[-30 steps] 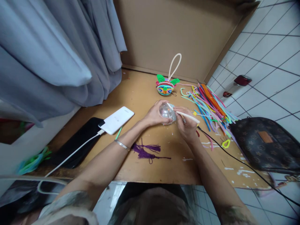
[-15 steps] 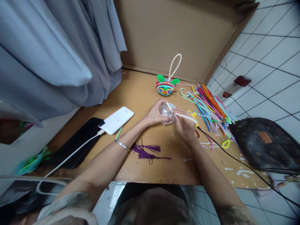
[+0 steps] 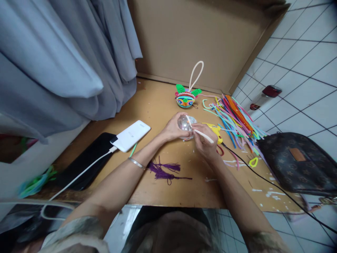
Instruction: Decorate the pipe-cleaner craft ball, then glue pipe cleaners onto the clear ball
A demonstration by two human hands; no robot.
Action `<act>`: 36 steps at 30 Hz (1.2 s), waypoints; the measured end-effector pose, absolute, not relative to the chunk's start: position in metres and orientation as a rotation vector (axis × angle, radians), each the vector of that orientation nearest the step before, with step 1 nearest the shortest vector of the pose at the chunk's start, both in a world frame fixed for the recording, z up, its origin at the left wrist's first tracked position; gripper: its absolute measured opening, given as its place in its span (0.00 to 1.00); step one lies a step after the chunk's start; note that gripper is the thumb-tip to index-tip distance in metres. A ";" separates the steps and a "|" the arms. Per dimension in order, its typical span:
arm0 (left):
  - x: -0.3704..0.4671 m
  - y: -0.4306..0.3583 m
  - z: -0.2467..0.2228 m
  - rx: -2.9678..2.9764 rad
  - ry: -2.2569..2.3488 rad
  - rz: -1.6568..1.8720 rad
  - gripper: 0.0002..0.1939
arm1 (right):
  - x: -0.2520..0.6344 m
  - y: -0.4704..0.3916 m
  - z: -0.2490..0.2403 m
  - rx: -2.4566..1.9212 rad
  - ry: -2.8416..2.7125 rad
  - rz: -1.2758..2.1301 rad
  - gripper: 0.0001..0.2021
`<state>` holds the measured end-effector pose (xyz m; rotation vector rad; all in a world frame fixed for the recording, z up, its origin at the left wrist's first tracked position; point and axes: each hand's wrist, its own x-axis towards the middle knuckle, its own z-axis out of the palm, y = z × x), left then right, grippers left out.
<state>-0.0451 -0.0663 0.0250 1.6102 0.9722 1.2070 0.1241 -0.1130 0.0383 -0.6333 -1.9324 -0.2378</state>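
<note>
A clear round ball point(image 3: 184, 123) with small coloured bits on it is at the middle of the table. My left hand point(image 3: 174, 127) is wrapped round its left side. A white fuzzy stick point(image 3: 204, 135) lies between the pinched fingers of my right hand point(image 3: 206, 142), and its far part rests on the top of the ball. Just behind stands a finished-looking colourful lion-like ornament point(image 3: 185, 100) with green ears and a white loop. Beside my right hand, partly hidden, lies a yellow glue gun point(image 3: 217, 131) with a black cord.
Purple tassels point(image 3: 165, 170) lie near the front edge. To the right are many coloured fuzzy sticks point(image 3: 237, 117) and a dark patterned bag point(image 3: 300, 163). On the left, a white power bank point(image 3: 133, 135) with a cable overlaps a black device point(image 3: 89, 163).
My right hand has shifted slightly left along with the white stick, closer over the ball. More of the yellow glue gun shows. My left hand has hardly moved.
</note>
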 end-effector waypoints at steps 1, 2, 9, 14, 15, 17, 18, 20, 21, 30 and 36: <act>-0.045 -0.066 0.025 1.616 0.979 1.209 0.41 | 0.124 -0.113 0.038 -0.638 -1.931 -0.239 0.10; -0.045 -0.067 0.026 1.620 0.985 1.209 0.41 | 0.124 -0.113 0.038 -0.649 -1.932 -0.241 0.10; -0.045 -0.067 0.028 1.639 1.021 1.192 0.40 | 0.123 -0.114 0.038 -0.645 -1.965 -0.292 0.09; -0.044 -0.067 0.029 1.642 1.019 1.198 0.40 | 0.122 -0.114 0.036 -0.670 -1.964 -0.280 0.08; -0.045 -0.068 0.029 1.641 1.023 1.192 0.40 | 0.122 -0.114 0.036 -0.686 -1.968 -0.267 0.08; -0.045 -0.068 0.029 1.642 1.028 1.189 0.40 | 0.122 -0.114 0.035 -0.712 -1.975 -0.246 0.08; -0.045 -0.068 0.028 1.643 1.027 1.191 0.40 | 0.122 -0.114 0.035 -0.719 -1.977 -0.243 0.08; -0.045 -0.068 0.028 1.644 1.022 1.198 0.39 | 0.122 -0.115 0.035 -0.726 -1.978 -0.251 0.09; -0.045 -0.068 0.027 1.642 1.018 1.200 0.40 | 0.122 -0.115 0.035 -0.725 -1.978 -0.260 0.09; -0.045 -0.066 0.026 1.609 0.981 1.203 0.41 | 0.121 -0.115 0.033 -0.703 -1.964 -0.288 0.07; -0.044 -0.064 0.028 1.577 0.925 1.204 0.42 | 0.120 -0.115 0.031 -0.761 -1.887 -0.138 0.07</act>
